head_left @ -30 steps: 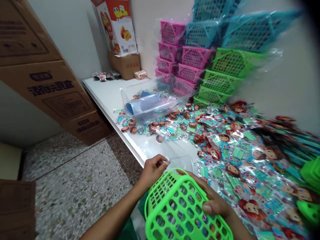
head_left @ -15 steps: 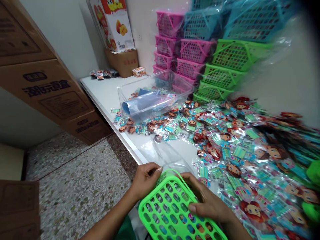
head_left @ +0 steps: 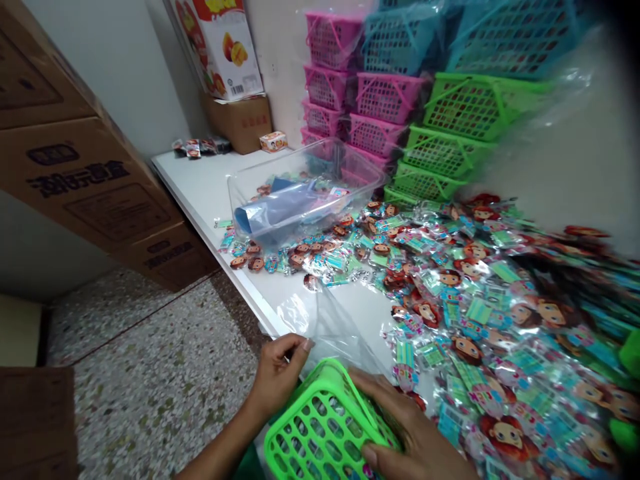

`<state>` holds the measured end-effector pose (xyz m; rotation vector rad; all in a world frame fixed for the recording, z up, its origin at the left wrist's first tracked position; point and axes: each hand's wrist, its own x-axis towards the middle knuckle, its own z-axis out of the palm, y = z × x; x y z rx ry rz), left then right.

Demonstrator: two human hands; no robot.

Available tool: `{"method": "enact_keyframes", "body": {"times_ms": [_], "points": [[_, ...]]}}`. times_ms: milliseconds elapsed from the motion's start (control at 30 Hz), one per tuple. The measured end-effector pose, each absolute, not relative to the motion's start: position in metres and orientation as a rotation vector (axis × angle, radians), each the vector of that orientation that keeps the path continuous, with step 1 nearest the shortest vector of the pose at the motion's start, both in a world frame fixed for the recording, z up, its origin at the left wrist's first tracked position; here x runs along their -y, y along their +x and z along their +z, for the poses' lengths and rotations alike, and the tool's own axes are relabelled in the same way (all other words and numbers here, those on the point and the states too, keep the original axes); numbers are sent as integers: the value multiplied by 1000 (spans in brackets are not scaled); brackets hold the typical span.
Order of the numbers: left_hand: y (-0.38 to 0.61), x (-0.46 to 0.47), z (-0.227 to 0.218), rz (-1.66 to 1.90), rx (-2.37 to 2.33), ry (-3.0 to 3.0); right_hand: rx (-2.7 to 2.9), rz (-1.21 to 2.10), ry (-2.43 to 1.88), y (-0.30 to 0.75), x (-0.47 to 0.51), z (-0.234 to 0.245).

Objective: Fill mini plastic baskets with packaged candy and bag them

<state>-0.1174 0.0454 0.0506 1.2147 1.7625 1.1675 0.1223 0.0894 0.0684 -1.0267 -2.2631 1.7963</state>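
A bright green plastic basket (head_left: 320, 427) is tilted low in front of me, its slotted underside towards me. Small packets show through its holes. My right hand (head_left: 405, 427) grips its right side, thumb on the underside and fingers along the side wall. Beside the basket's far left edge, my left hand (head_left: 283, 373) has thumb and forefinger pinched together on a clear plastic bag (head_left: 340, 327). That bag spreads over the table edge beyond the basket. Right of it lies a large heap of small foil packets (head_left: 470, 313) with cartoon faces.
A clear plastic bin (head_left: 305, 187) holds packets and a rolled blue sheet. Behind it rise stacks of pink baskets (head_left: 385, 100), green baskets (head_left: 440, 153) and blue baskets (head_left: 400, 43). Tall cardboard boxes (head_left: 85, 180) stand at left, beyond the white table's edge (head_left: 245, 283).
The basket and my right hand have moved down and a little towards me. My left hand has shifted slightly left and down, off the basket's edge, and more of the plastic bag shows.
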Motion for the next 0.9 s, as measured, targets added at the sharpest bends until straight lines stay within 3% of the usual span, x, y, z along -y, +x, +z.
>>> {"method": "enact_keyframes", "body": {"times_ms": [233,533,700,900], "points": [[-121,-38,51,1240,-1849,1209,2242,1729,-1020,116,-90,75],[-117,-28,58,1249,-1868,1758,1953,1889,-1275,119,-85,71],[-127,-22,51,963,-1744,2356,1915,1880,-1158,122,-84,61],[-143,-26,59,602,-1563,2528,1847,1879,-1185,125,-81,62]]}}
